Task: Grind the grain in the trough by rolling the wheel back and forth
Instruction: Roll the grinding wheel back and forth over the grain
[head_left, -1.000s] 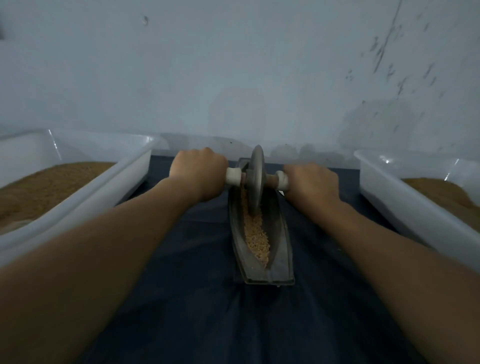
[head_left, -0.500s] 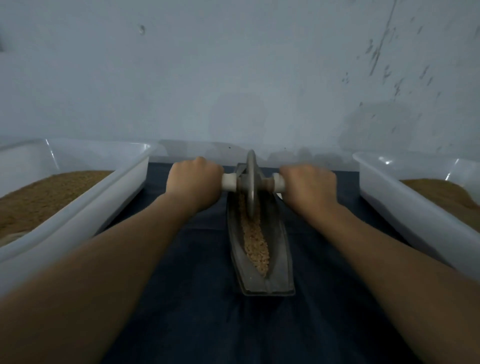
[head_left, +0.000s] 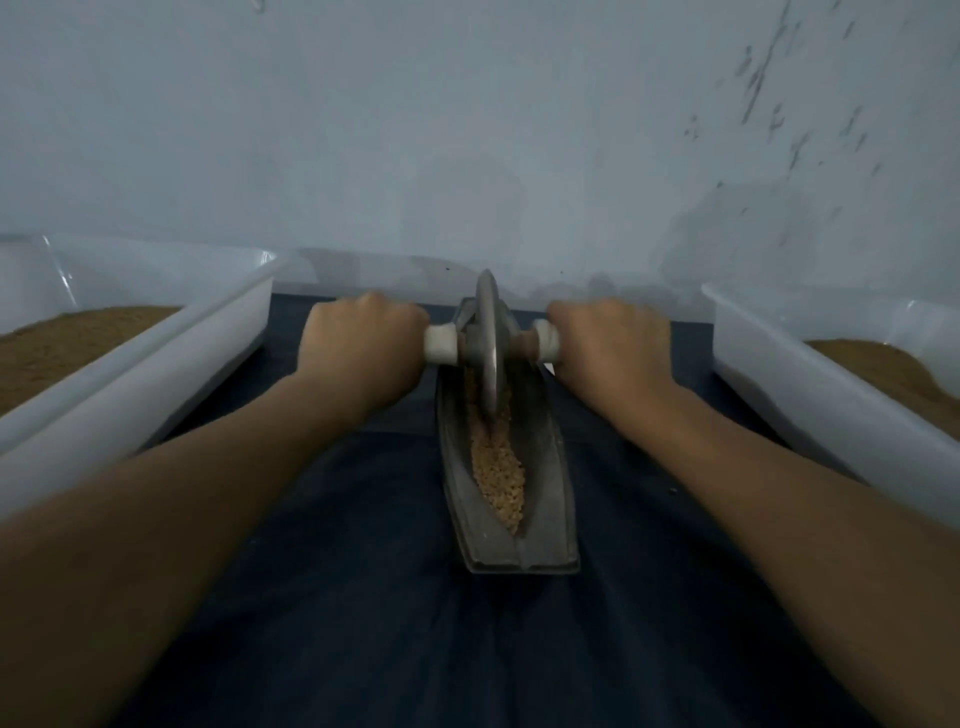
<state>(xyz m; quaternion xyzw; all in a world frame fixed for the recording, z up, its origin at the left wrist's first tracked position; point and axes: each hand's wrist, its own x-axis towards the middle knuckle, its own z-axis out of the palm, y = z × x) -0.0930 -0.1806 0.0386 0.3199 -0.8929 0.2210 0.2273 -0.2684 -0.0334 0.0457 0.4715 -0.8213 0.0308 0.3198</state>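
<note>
Nearest on the dark cloth (head_left: 363, 597), the trough (head_left: 550, 519) holds grain (head_left: 498, 478); farther along, the wheel (head_left: 487, 343) stands upright in it, apparently near its far end, left hand (head_left: 363, 348) and right hand (head_left: 613, 348) each clenched round its handles (head_left: 440, 344).

Outer ends of the handle (head_left: 440, 344) lie enclosed in the left hand (head_left: 363, 348) and right hand (head_left: 609, 347), whose fingers curl under, unseen. The wheel (head_left: 487, 338) hides the 12 o'clock end of the trough (head_left: 550, 467); its lower rim blurs into the grain (head_left: 500, 474). The 9 o'clock bin (head_left: 156, 364) and 3 o'clock bin (head_left: 789, 379) are cut off by the frame edges.
</note>
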